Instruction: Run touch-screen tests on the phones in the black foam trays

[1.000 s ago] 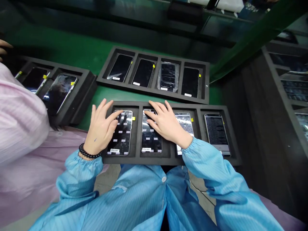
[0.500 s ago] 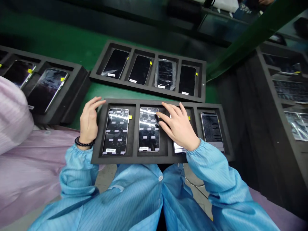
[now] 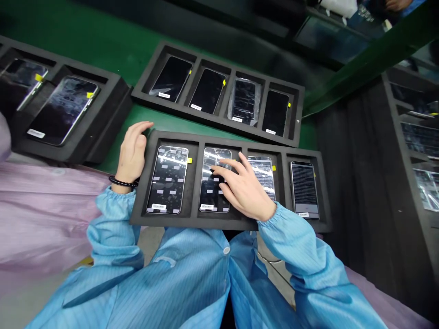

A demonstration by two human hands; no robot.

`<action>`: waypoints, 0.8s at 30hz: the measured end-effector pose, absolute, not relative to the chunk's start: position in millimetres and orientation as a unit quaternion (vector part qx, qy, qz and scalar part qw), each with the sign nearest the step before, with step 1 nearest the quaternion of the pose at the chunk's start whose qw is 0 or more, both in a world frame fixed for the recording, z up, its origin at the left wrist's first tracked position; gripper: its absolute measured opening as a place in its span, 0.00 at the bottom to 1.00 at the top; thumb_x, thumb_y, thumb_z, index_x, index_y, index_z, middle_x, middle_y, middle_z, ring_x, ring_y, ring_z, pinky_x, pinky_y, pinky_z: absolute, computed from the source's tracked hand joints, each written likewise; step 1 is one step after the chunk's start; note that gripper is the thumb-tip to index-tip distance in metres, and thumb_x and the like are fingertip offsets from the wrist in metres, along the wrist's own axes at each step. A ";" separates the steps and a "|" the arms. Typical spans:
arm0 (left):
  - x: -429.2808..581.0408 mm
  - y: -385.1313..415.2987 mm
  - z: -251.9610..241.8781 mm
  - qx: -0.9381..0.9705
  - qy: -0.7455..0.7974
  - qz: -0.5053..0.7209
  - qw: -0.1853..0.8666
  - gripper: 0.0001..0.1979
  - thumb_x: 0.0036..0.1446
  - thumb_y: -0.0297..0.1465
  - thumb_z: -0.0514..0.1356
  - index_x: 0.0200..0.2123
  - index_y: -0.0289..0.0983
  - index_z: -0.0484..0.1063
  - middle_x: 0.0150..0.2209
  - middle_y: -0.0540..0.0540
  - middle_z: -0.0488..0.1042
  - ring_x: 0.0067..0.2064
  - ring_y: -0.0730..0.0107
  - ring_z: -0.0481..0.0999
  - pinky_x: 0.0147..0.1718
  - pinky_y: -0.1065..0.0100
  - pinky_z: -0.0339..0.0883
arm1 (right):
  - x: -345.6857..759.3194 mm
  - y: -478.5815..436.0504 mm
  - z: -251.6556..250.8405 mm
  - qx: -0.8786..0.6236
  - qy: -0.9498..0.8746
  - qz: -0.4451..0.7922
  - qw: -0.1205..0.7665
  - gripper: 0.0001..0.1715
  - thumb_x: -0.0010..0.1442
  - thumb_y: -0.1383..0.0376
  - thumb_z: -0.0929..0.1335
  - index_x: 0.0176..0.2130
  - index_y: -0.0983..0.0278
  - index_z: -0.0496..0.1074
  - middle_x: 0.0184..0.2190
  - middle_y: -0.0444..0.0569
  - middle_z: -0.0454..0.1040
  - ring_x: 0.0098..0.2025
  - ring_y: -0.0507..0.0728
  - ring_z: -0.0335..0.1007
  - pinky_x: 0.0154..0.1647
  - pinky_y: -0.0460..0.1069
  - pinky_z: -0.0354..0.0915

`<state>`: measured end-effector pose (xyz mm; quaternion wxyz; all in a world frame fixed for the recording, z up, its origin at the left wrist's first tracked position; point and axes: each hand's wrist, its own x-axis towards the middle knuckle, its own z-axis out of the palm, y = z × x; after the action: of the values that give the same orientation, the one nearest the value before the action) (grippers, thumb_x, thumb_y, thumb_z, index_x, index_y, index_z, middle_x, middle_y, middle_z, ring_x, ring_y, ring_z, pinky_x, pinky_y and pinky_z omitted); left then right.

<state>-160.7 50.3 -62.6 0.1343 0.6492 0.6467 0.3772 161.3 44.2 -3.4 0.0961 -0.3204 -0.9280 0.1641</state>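
No legible text, brand, number or sign. Near foam tray (image 3: 236, 223): four phones, each with a small white label at its near end, print too small to read. Fourth phone (image 3: 304, 188), by the tray's right edge: screen filled with fine lines of text, unreadable. Third phone (image 3: 263, 172): dense lines likewise blurred. Far tray (image 3: 219, 119): white labels on the phones' near ends, characters not resolvable. Yellow tabs at the phones' sides: blank.
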 end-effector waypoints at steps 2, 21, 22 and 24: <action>-161.4 51.0 -62.9 0.651 0.645 0.377 0.136 0.34 0.73 0.50 0.39 0.60 0.30 0.68 0.62 0.42 0.70 0.65 0.65 0.67 0.67 0.64 0.60 | 159.2 42.0 -4.2 -0.295 -0.935 0.176 0.089 0.22 0.71 0.68 0.58 0.60 0.65 0.68 0.57 0.50 0.77 0.68 0.63 0.62 0.75 0.73 0.45; -163.9 53.8 -69.9 0.658 0.615 0.415 0.129 0.30 0.72 0.47 0.44 0.56 0.32 0.74 0.57 0.37 0.74 0.61 0.57 0.71 0.63 0.55 0.62 | 203.4 6.7 -7.5 -0.323 -0.925 0.164 0.114 0.16 0.71 0.65 0.61 0.54 0.66 0.70 0.59 0.51 0.77 0.63 0.65 0.66 0.73 0.71 0.53; -164.1 53.9 -70.2 0.658 0.615 0.415 0.128 0.29 0.72 0.47 0.44 0.56 0.33 0.74 0.57 0.37 0.74 0.61 0.57 0.71 0.63 0.55 0.63 | 202.7 4.3 -7.7 -0.309 -0.929 0.170 0.115 0.16 0.71 0.65 0.60 0.53 0.65 0.71 0.58 0.50 0.77 0.63 0.64 0.67 0.73 0.71 0.53; -164.2 54.0 -70.5 0.657 0.616 0.416 0.126 0.29 0.72 0.47 0.44 0.56 0.33 0.74 0.57 0.38 0.75 0.61 0.57 0.71 0.63 0.55 0.63 | 199.8 1.0 -8.1 -0.289 -0.934 0.178 0.116 0.15 0.71 0.65 0.60 0.52 0.64 0.71 0.58 0.49 0.78 0.63 0.63 0.68 0.73 0.70 0.53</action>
<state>-164.2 54.0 -70.5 0.1256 0.6571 0.6162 0.4156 199.8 1.0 -8.1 0.1157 -0.2885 -0.9336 0.1781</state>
